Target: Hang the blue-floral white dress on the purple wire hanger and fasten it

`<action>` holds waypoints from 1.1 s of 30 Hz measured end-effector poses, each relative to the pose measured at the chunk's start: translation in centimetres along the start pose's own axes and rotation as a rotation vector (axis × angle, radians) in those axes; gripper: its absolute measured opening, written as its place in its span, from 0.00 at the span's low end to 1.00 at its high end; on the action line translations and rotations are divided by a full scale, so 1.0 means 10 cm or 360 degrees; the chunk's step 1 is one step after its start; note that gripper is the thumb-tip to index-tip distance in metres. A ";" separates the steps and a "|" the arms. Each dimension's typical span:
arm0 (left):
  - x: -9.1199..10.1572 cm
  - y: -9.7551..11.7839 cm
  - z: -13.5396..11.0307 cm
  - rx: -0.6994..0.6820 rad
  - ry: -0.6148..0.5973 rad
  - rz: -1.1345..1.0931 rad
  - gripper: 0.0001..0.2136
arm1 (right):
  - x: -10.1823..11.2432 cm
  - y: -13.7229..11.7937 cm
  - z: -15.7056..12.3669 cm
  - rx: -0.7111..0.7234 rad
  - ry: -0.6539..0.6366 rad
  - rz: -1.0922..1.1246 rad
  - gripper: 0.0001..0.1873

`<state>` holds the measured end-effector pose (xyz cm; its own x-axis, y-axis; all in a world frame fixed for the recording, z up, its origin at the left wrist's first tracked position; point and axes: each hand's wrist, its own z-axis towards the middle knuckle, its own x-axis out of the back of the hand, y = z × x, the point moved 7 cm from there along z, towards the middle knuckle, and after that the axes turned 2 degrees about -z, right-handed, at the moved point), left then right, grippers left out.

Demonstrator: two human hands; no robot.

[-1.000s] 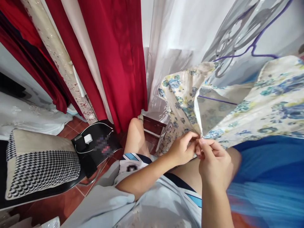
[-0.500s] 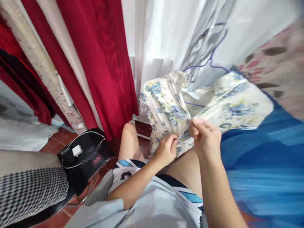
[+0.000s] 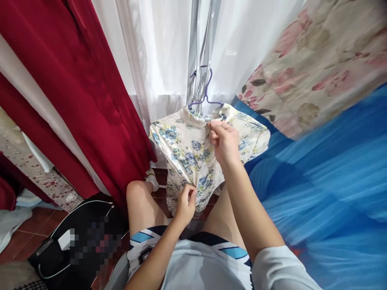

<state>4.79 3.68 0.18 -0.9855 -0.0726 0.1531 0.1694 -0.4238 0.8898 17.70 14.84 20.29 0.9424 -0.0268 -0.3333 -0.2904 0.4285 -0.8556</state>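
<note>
A white short-sleeved shirt (image 3: 178, 149) with blue and yellow flowers hangs on a purple hanger (image 3: 207, 96) in front of me, above my knees. My left hand (image 3: 185, 203) is closed in a pinch on the middle of the shirt's front, pulling the cloth into a fold. Higher up, near the collar, my right hand (image 3: 225, 139) pinches the front edge of the neckline. Its fingers and wrist cover part of the shirt's right side. What fastening lies under the fingertips, if any, I cannot make out.
Red curtains (image 3: 99, 100) hang on the left and white curtains (image 3: 163, 48) behind the hanger. Rose-patterned cloth (image 3: 302, 80) and blue tulle (image 3: 317, 189) fill the right. At lower left, a black surface (image 3: 87, 217) bears a white charger (image 3: 65, 240) and a cable.
My right hand has risen to the collar, while my left hand is lower on the front. The shirt's neckline, gaping before, is now drawn together and the shirt hangs straighter. The view has turned right.
</note>
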 end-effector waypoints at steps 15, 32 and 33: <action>0.37 1.94 1.84 -0.1107 0.0041 0.0438 0.09 | -0.01 -0.13 -0.16 0.0263 -0.0206 -0.0293 0.14; 1.49 -0.33 2.09 0.0588 0.1224 -0.1249 0.16 | 0.02 0.53 -0.76 -0.0123 -0.0289 -0.0336 0.14; 1.35 -0.43 1.96 0.0650 0.1176 -0.1272 0.14 | 0.08 0.57 -0.80 -0.0151 -0.0239 -0.0301 0.14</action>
<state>-9.26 22.17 6.85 -0.5488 -0.4821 -0.6829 -0.6461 -0.2737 0.7124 15.51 10.05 11.93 0.9935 0.0393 -0.1072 -0.1142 0.3421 -0.9327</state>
